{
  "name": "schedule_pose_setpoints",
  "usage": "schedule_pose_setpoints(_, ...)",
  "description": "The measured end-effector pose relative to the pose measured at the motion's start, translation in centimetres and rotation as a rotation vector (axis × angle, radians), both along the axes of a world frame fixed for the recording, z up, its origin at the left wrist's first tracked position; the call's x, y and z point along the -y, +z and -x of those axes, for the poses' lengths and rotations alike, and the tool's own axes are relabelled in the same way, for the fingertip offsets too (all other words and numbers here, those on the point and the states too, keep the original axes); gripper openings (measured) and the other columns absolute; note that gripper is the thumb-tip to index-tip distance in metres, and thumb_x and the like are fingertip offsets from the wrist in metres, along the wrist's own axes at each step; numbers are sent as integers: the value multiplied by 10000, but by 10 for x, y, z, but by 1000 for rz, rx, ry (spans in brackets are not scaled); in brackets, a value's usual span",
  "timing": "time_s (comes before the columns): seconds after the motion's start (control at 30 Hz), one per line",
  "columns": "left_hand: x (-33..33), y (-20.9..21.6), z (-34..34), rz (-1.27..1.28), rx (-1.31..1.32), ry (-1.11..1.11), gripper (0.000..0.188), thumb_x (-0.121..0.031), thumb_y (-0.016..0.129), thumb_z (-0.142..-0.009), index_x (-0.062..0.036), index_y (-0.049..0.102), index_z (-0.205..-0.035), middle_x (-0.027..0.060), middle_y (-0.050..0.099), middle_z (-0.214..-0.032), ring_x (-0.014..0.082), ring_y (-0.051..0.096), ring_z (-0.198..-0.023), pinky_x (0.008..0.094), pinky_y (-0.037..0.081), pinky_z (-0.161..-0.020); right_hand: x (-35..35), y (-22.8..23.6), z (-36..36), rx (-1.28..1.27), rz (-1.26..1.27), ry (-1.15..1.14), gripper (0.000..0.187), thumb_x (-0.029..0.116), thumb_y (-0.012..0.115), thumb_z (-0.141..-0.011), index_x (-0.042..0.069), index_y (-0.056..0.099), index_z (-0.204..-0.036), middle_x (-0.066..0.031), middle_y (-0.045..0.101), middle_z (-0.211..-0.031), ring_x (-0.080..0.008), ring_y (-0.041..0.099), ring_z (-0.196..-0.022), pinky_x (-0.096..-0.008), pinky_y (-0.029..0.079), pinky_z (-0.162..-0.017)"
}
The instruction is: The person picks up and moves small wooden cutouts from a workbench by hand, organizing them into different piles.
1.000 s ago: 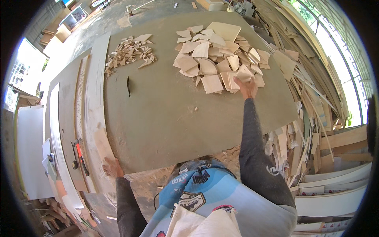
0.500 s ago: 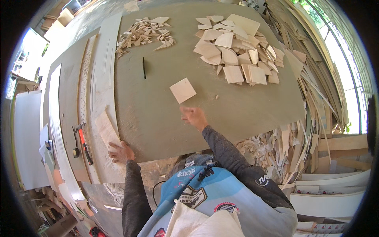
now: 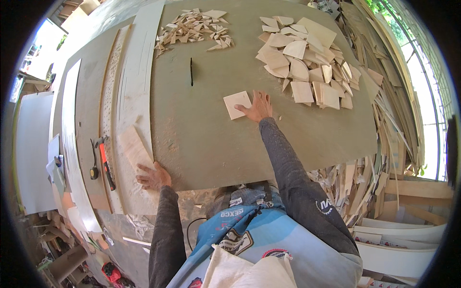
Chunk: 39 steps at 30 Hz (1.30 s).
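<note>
My right hand lies at the right edge of a square piece of pale thin wood, its fingers spread and its thumb resting on the piece. My left hand is open, palm down, on the near end of a pale wooden strip by the table's near left part. Farther off lies a thin black pen-like stick. Beyond my right hand is a heap of larger wooden pieces, squares and some with curved edges. At the far left of it sits a heap of small pointed offcuts.
The table has a long white board on its left. A hammer with an orange and black handle and a dark tool with a round part lie there. Stacked wood strips and scraps crowd the right side.
My right hand has reached farther forward, spread its fingers and set its thumb on the square piece, which now sits turned slightly. My left hand stays on the strip. The whole view has shifted.
</note>
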State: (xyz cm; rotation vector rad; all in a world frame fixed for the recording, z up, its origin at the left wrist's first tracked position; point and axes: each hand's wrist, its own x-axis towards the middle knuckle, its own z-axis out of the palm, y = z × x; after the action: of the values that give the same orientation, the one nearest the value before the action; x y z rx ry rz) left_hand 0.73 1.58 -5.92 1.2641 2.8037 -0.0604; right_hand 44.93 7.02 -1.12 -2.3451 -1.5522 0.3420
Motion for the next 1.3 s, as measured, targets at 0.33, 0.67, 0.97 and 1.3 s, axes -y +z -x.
schedule_pose_setpoints(0.33,3,0,0,-33,9,-25,809,-546,475,-1032,-237,71,-1661,326,176,-1625,476,190,-1527,643,187,-1205,-11,-19,51,-65,82,-90,999,436,807,-769,-50,339,-1505,-229,442,-1394,-401,434,-1340,-495,517,-958)
schedule_pose_setpoints(0.67,-1,4,-6,51,-83,24,830,-517,498,-1018,-239,51,-1660,327,179,-1622,471,206,-1520,661,205,-1191,11,10,45,-44,-22,230,674,309,820,-736,47,537,-1289,-182,459,-1397,-389,420,-1322,-460,354,-1133)
schedule_pose_setpoints(0.97,-3,2,-5,54,-50,33,833,-510,503,-1014,-229,59,-1660,321,175,-1620,469,205,-1516,666,202,-1187,-20,-6,52,-187,-123,428,745,288,868,-695,16,566,-1319,-210,436,-1469,-408,392,-1372,-489,335,-1190)
schedule_pose_setpoints(1.3,-5,11,-10,20,-21,26,823,-464,535,-1012,-214,89,-1657,336,193,-1598,489,220,-1501,665,206,-1187,-103,-9,84,-117,11,604,791,305,882,-735,-3,559,-1388,-231,406,-1546,-391,342,-1456,-450,310,-1231)
